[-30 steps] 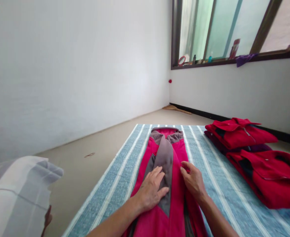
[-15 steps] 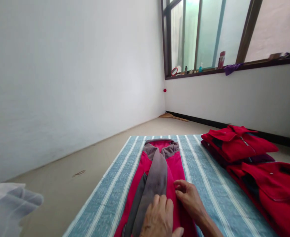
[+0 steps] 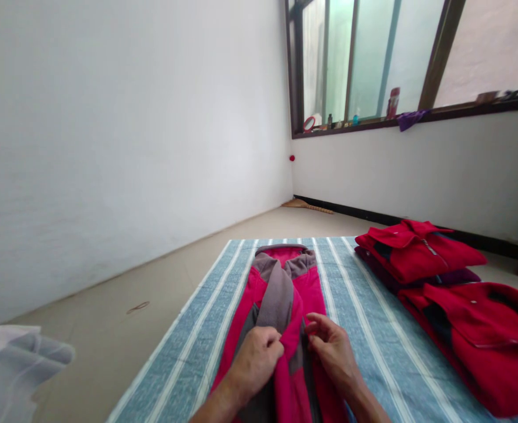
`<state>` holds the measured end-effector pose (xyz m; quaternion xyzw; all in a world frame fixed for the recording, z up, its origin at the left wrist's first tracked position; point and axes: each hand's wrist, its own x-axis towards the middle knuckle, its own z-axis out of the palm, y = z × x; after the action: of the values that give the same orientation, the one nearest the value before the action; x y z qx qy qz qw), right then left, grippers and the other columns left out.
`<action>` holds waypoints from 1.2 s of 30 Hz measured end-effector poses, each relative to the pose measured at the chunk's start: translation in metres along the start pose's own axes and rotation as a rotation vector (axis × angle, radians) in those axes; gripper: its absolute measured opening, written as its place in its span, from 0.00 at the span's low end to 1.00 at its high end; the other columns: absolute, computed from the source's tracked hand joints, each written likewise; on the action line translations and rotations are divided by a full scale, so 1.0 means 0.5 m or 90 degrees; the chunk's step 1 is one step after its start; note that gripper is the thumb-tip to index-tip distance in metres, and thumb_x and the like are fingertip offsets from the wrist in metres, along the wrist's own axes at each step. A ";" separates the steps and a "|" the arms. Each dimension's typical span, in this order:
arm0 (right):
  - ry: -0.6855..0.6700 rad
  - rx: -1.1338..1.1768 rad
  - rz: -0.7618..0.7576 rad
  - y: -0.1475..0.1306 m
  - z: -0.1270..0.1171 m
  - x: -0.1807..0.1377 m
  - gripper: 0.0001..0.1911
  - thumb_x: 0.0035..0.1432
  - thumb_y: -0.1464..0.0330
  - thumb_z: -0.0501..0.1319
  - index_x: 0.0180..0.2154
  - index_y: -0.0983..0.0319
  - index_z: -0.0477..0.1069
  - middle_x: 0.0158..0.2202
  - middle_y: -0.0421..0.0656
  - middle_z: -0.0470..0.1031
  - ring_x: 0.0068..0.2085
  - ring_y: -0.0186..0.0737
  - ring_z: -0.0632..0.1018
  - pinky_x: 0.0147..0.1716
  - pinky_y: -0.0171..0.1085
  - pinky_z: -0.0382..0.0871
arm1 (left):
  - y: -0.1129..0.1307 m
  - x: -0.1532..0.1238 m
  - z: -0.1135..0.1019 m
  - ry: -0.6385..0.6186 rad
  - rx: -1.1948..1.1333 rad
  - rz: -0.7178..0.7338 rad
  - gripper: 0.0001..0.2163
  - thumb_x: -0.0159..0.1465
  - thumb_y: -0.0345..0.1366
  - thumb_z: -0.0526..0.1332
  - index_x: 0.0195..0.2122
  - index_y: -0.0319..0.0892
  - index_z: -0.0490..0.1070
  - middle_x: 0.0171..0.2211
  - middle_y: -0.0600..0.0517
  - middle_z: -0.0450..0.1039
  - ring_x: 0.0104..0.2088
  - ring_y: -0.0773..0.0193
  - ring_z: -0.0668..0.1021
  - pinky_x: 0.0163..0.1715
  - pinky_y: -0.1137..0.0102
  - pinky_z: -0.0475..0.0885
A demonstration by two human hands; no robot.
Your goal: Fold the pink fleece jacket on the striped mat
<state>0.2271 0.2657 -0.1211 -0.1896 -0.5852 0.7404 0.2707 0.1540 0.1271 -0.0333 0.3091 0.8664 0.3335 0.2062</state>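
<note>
A pink-red jacket [image 3: 310,288] with grey shoulders and grey panels lies lengthwise on the striped cloth, its collar at the far end. One grey and pink sleeve [image 3: 278,299] runs down its middle. My left hand [image 3: 259,359] is closed on this sleeve and lifts a pink fold of it. At the jacket's right side, my right hand [image 3: 334,355] has its thumb and fingers curled in a pinch on the fabric by a dark strip. The jacket's near end runs out of view.
Folded red garments [image 3: 421,249] are stacked on the right of the blue-and-white striped cloth [image 3: 368,305], with another red folded garment [image 3: 492,335] nearer. Pale fabric [image 3: 20,370] shows at lower left. A broom [image 3: 305,204] lies in the far corner, below a window sill holding small items.
My left hand has gone from lying flat on the sleeve to gripping it, raising and bunching the fabric. My right hand stays by the jacket's right side. The view has shifted slightly.
</note>
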 end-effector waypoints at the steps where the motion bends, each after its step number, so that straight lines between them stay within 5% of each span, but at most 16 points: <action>1: -0.004 -0.015 -0.019 0.001 0.002 -0.001 0.19 0.43 0.70 0.59 0.41 0.62 0.72 0.29 0.40 0.75 0.27 0.37 0.75 0.26 0.34 0.67 | -0.011 0.002 -0.014 -0.004 -0.137 -0.030 0.07 0.52 0.33 0.53 0.20 0.41 0.67 0.20 0.53 0.67 0.25 0.62 0.72 0.28 0.70 0.64; 5: 0.017 -0.163 -0.073 0.005 0.012 -0.004 0.22 0.45 0.66 0.62 0.45 0.63 0.71 0.31 0.41 0.75 0.27 0.37 0.74 0.27 0.36 0.69 | -0.034 -0.006 -0.050 -0.005 -0.540 -0.103 0.07 0.47 0.38 0.61 0.19 0.41 0.66 0.17 0.57 0.67 0.21 0.65 0.70 0.25 0.72 0.64; 10: 0.034 -0.397 -0.120 -0.009 0.043 0.008 0.28 0.46 0.63 0.64 0.51 0.61 0.68 0.38 0.45 0.76 0.34 0.43 0.76 0.35 0.39 0.71 | -0.022 -0.012 -0.072 -0.006 -0.621 -0.088 0.06 0.46 0.36 0.65 0.24 0.40 0.72 0.20 0.55 0.72 0.23 0.63 0.74 0.29 0.71 0.68; 18: 0.030 -0.500 -0.229 -0.034 0.102 0.040 0.28 0.49 0.68 0.59 0.54 0.62 0.63 0.42 0.49 0.75 0.45 0.49 0.75 0.44 0.41 0.67 | 0.006 -0.009 -0.090 0.009 -0.482 0.009 0.07 0.52 0.38 0.62 0.25 0.38 0.73 0.33 0.50 0.77 0.32 0.60 0.76 0.37 0.69 0.69; 23: 0.029 -0.406 -0.222 -0.019 0.081 0.044 0.05 0.52 0.66 0.57 0.32 0.60 0.69 0.29 0.41 0.72 0.31 0.38 0.71 0.30 0.33 0.62 | 0.027 -0.013 -0.062 -0.013 -0.300 0.070 0.08 0.52 0.38 0.59 0.21 0.40 0.71 0.39 0.49 0.77 0.40 0.57 0.75 0.43 0.69 0.67; 25: 0.013 -0.350 -0.195 -0.012 0.068 0.044 0.07 0.53 0.64 0.56 0.26 0.60 0.66 0.25 0.38 0.69 0.27 0.35 0.68 0.26 0.32 0.58 | 0.028 -0.014 -0.053 -0.011 -0.240 0.080 0.09 0.54 0.40 0.57 0.21 0.41 0.69 0.38 0.49 0.76 0.40 0.57 0.75 0.42 0.70 0.67; 31: -0.034 -0.266 -0.165 0.002 0.052 0.044 0.11 0.56 0.62 0.54 0.26 0.60 0.66 0.27 0.39 0.70 0.29 0.37 0.68 0.28 0.34 0.58 | -0.030 -0.037 -0.049 0.190 -0.016 0.010 0.09 0.56 0.43 0.56 0.28 0.42 0.68 0.31 0.49 0.73 0.34 0.58 0.75 0.35 0.69 0.67; 36: -0.091 -0.289 -0.191 -0.012 0.043 0.049 0.08 0.54 0.64 0.56 0.28 0.61 0.70 0.29 0.40 0.72 0.31 0.39 0.70 0.29 0.34 0.60 | -0.091 -0.090 -0.047 0.085 0.036 -0.095 0.09 0.56 0.43 0.56 0.29 0.43 0.65 0.22 0.55 0.69 0.25 0.63 0.73 0.28 0.71 0.64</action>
<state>0.1962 0.2657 -0.1092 -0.1039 -0.7752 0.5537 0.2859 0.1553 0.0595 -0.0427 0.2262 0.9079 0.3127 0.1637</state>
